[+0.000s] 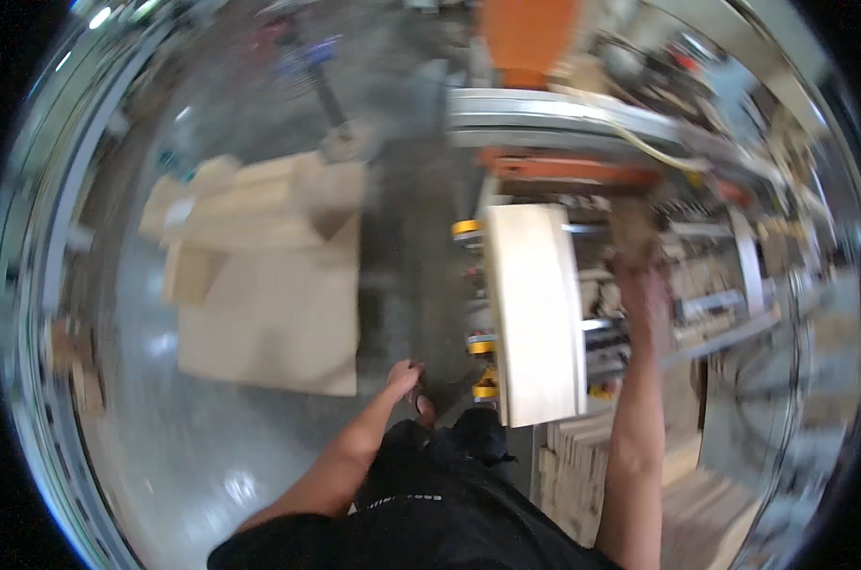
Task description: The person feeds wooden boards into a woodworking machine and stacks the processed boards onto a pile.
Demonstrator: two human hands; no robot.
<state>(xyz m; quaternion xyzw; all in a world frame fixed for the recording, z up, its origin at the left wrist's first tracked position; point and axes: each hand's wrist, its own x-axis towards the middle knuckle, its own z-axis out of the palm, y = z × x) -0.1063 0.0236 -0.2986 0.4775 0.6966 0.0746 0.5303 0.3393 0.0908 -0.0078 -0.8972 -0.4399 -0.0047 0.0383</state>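
On the left, a big tan sheet has pale wood pieces at its far end. Next is the left hand, low down near a foot. Its fingers look curled, but I cannot tell if its grip is on anything. Then a long pale wooden panel lies on a metal frame, with yellow-ringed parts along its left side. Near it, lower, is a stack of boards. The blurry right hand reaches far, right of the panel, by a brown block; I cannot tell its grip.
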